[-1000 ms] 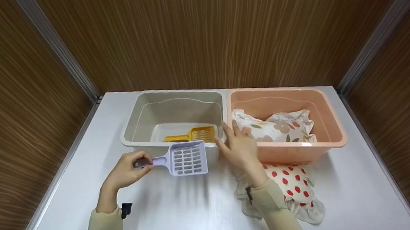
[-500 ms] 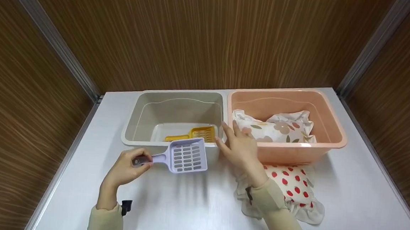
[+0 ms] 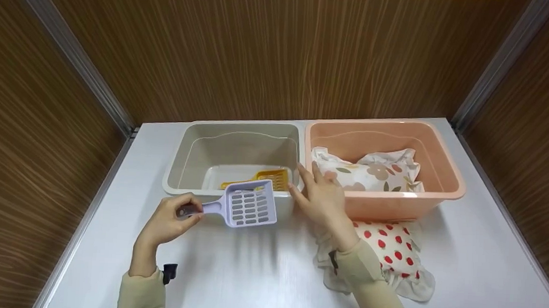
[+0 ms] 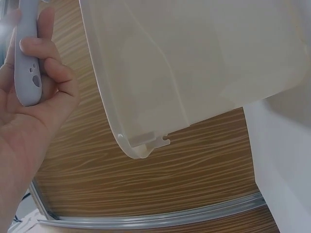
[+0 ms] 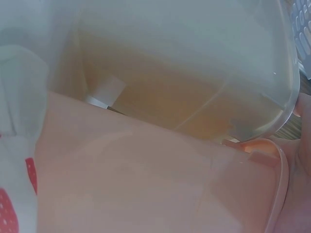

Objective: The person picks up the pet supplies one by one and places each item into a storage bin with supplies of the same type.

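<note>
My left hand (image 3: 169, 220) grips the handle of a lavender slotted litter scoop (image 3: 251, 205), its fingers curled round the handle in the left wrist view too. The scoop's head hangs level over the front rim of a grey-beige bin (image 3: 178, 167). Inside that bin lies a yellow litter scoop (image 3: 280, 179), partly hidden behind the lavender one. My right hand (image 3: 323, 200) rests with spread fingers where the grey bin meets a pink bin (image 3: 390, 206), touching their rims. A flower-print ruffled cushion (image 3: 373, 175) lies in the pink bin.
In front of the pink bin, a strawberry-print ruffled cushion (image 3: 392, 249) lies on the white table (image 3: 247, 285), partly under my right forearm. Wood-grain panels (image 3: 280, 54) stand behind and on both sides. The bins stand side by side near the back edge.
My left hand has raised the lavender scoop slightly toward the grey bin, so its head covers more of the yellow scoop. My right hand stays at the rims.
</note>
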The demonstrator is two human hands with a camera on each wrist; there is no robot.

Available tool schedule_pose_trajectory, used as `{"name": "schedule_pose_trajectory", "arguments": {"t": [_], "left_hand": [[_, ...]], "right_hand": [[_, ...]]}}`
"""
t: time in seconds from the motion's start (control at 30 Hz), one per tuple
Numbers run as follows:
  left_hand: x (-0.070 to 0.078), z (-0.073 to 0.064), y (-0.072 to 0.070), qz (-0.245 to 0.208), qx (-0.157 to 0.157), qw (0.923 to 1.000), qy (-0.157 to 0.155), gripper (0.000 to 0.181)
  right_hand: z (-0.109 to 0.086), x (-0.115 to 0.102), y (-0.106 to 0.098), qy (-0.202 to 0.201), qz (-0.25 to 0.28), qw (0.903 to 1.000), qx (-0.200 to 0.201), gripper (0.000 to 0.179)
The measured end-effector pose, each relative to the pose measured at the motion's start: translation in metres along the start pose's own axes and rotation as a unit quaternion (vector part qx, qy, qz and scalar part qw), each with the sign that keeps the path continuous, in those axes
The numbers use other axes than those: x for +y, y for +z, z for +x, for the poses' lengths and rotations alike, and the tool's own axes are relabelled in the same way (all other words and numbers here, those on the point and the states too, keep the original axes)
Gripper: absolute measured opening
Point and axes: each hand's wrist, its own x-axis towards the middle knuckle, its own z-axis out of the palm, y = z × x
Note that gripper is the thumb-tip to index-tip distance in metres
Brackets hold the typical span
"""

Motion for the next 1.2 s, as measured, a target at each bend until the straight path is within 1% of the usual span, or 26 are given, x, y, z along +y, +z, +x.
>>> {"name": "schedule_pose_trajectory", "arguments": {"t": [0.1,0.17,0.23,0.33,0.4,0.47,0.63,0.8,0.93,1.2], "left_hand": [[0.01,0.003,-0.003,-0.003,0.002,1.0,0.008,0.014],[0.002,0.003,-0.003,0.002,0.003,1.0,0.005,0.014],[-0.009,0.003,-0.002,-0.001,0.002,1.0,0.0,0.014],[-0.023,0.003,-0.002,-0.001,0.001,0.9999,-0.012,0.014],[-0.024,0.003,-0.002,-0.004,0.002,0.9999,-0.016,0.014],[-0.024,0.004,-0.002,0.002,0.004,0.9998,-0.017,0.014],[-0.024,0.009,-0.002,0.008,0.005,0.9999,-0.01,0.013],[-0.023,0.013,-0.004,0.0,-0.006,0.9999,-0.011,0.013],[-0.024,0.014,-0.005,-0.009,-0.01,0.9999,-0.003,0.012],[-0.024,0.018,-0.008,-0.002,-0.01,0.9999,-0.002,0.012]], "right_hand": [[0.0,0.0,0.0,-0.001,-0.002,1.0,0.001,0.063],[0.0,0.001,0.0,-0.001,-0.002,1.0,0.0,0.063],[0.0,0.001,0.0,-0.001,-0.001,1.0,0.0,0.063],[0.0,0.001,0.001,-0.001,0.0,1.0,0.002,0.062],[0.0,0.0,0.001,-0.003,-0.004,1.0,0.008,0.062],[0.0,0.0,0.001,-0.007,-0.008,0.9999,0.014,0.061],[0.0,0.001,0.001,-0.011,-0.013,0.9996,0.021,0.061],[0.0,0.001,0.001,-0.013,-0.015,0.9995,0.023,0.06],[0.001,0.001,0.001,-0.013,-0.014,0.9996,0.02,0.06],[0.001,0.001,0.002,-0.01,-0.016,0.9997,0.017,0.061]]}}
